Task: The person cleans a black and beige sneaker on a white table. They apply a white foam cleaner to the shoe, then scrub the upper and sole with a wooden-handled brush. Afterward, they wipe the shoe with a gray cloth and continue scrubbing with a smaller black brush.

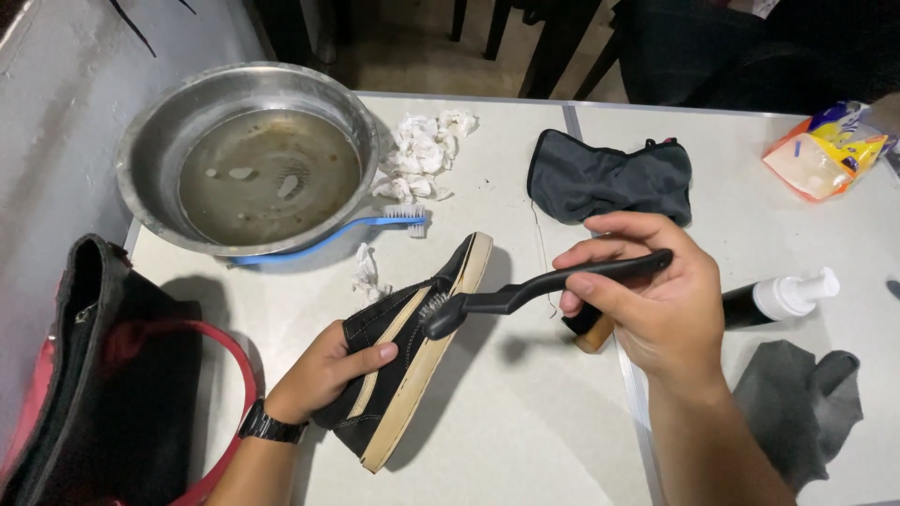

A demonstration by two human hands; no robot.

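At table centre: left hand [323, 370], palm up, wrist bent, watch [270, 426] on wrist, fingers wrapped around a black shoe [412, 347] with tan sole, held tilted on its side above the tabletop. Right hand [647, 300], forearm rising from the lower edge, fingers clamped on a black brush [539, 286], bristles touching the shoe's side. Behind: steel basin [248, 155] of murky water, blue toothbrush [366, 225], crumpled tissue [422, 155], dark pouch [609, 178]. Right: foam bottle [778, 298], grey cloth [797, 403].
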